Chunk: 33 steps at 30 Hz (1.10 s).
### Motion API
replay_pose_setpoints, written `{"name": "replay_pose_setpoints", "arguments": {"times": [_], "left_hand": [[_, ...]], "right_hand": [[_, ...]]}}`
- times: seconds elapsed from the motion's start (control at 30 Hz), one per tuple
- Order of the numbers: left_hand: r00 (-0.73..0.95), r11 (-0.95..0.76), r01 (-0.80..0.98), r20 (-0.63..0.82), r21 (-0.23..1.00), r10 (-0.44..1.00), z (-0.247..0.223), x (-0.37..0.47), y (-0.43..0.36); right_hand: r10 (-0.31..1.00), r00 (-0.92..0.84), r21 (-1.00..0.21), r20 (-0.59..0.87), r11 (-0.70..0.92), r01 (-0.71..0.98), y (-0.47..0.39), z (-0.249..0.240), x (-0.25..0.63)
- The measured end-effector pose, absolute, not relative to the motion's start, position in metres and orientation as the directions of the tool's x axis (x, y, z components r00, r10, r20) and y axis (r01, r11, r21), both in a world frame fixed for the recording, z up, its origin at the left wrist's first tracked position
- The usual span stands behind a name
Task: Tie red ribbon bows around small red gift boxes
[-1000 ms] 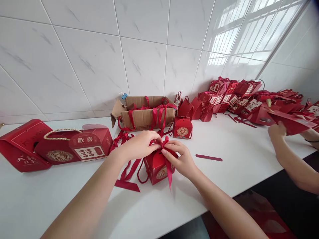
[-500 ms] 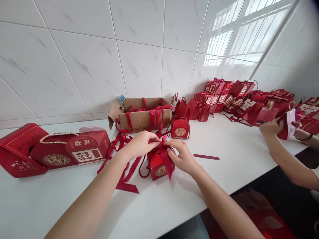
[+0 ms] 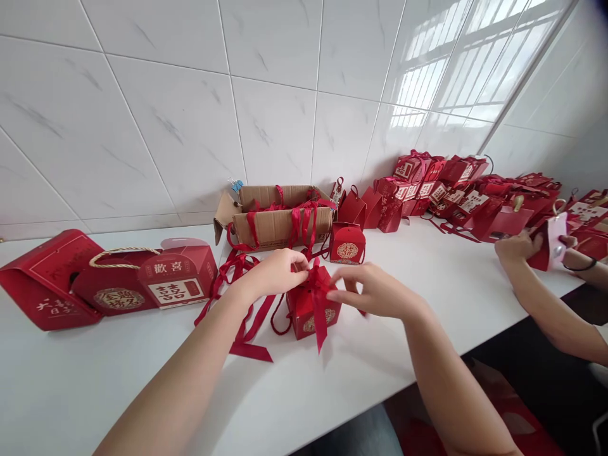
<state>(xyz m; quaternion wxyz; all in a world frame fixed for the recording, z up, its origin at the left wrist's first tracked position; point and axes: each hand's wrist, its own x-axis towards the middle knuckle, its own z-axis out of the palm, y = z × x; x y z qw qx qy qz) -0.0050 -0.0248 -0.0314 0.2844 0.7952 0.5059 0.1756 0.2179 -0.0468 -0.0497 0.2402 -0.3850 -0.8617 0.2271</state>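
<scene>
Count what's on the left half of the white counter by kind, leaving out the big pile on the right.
Small red box with ribbon under the hands: 1
Small red box by the carton: 1
Large red gift boxes: 2
Cardboard carton: 1
Total: 5

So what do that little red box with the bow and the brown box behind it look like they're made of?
Small red box: likely coated card, with crisp folds and a slight sheen. Its bow: satin-like ribbon, limp and glossy. Brown box: plain matte cardboard with bent flaps.

small red gift box (image 3: pixel 312 310), upright on white counter, red ribbon (image 3: pixel 317 294) tied on top
</scene>
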Motion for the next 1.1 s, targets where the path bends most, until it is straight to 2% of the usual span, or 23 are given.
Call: {"name": "replay_pose_setpoints", "arguments": {"times": [0.07,0.17,0.27,0.33,0.5,0.87,1.1], "left_hand": [[0.448,-0.341,0.696,-0.011,0.632,0.894,-0.031,-0.005,-0.026],[0.468,-0.368,0.704,-0.006,0.608,0.884,-0.032,-0.003,-0.028],[0.477,-0.401,0.723,0.014,0.562,0.879,-0.035,-0.003,-0.028],[0.483,-0.422,0.73,0.031,0.537,0.875,-0.036,-0.002,-0.028],[0.46,-0.414,0.758,0.035,0.504,0.887,-0.034,-0.001,-0.031],[0.41,-0.334,0.811,-0.059,0.481,0.91,-0.035,-0.006,-0.026],[0.492,-0.433,0.765,0.002,0.477,0.871,-0.029,-0.008,-0.027]], "right_hand": [[0.799,-0.559,-0.639,0.22,0.551,0.536,-0.042,-0.042,0.225],[0.821,-0.375,-0.677,0.432,0.569,0.467,-0.027,-0.047,0.222],[0.745,-0.453,-0.724,0.49,0.637,0.265,-0.017,-0.064,0.208],[0.703,-0.5,-0.719,0.506,0.664,0.206,-0.015,-0.075,0.2],[0.631,-0.476,-0.599,0.612,0.763,0.241,-0.016,-0.09,0.194],[0.563,-0.581,-0.483,0.588,0.82,0.305,-0.015,-0.102,0.208],[0.546,-0.595,-0.442,0.59,0.835,0.328,-0.014,-0.105,0.209]]}}
